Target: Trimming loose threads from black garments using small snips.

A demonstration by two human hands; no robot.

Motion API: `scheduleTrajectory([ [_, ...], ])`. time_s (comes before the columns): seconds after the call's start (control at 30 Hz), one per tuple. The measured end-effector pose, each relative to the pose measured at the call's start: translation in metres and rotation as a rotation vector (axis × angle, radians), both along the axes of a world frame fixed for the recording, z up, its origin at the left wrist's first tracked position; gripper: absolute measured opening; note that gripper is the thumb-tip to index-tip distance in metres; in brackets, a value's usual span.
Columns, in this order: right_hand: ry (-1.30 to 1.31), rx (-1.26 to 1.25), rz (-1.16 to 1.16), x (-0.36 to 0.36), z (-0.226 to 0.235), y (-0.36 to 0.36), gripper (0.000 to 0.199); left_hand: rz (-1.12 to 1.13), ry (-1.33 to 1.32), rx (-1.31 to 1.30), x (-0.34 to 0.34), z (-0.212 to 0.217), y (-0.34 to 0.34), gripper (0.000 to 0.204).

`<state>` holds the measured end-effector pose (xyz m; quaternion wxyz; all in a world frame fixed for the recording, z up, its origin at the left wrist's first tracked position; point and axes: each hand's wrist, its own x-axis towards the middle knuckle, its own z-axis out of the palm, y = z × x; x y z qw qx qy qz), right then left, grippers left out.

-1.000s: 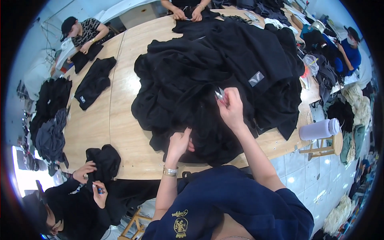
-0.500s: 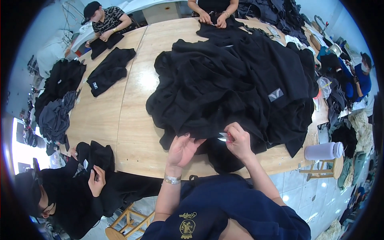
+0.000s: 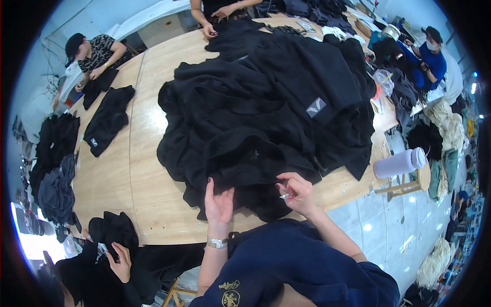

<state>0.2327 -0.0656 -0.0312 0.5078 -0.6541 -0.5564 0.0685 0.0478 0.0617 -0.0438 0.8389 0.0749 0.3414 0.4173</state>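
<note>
A heap of black garments (image 3: 230, 112) lies in front of me on the table. The nearest black garment (image 3: 245, 174) has its opening spread toward me, with a small pale mark inside. At its left edge my left hand (image 3: 220, 204) is palm up, fingers stretched and apart, the thumb touching the cloth. My right hand (image 3: 298, 194) is closed around small thread snips (image 3: 285, 196); a metal tip and a bit of red show, the rest is hidden by the fingers. Its index finger reaches the garment's right edge.
Co-workers handle black cloth around the wooden table (image 3: 148, 189): one lower left, one far left, one at the far side. Further garments (image 3: 110, 120) lie at left. A lilac bottle (image 3: 396, 163) stands by a wooden stool (image 3: 422, 176) beyond the table's right edge.
My view has shifted, so the table's things sit further left. My left hand has opened out at the cloth. The snips' blades have moved off the cloth edge and the garment's opening is spread.
</note>
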Motion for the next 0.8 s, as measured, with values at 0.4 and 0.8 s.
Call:
scheduleTrajectory([
  [0.4, 0.197, -0.053, -0.306, 0.002, 0.021, 0.025, 0.035, 0.429, 0.749, 0.657, 0.002, 0.012, -0.03, 0.028],
  [0.8, 1.125, 0.064, 0.078, 0.017, 0.005, 0.048, 0.019, -0.389, -0.037, -0.144, 0.048, 0.021, -0.019, 0.037],
])
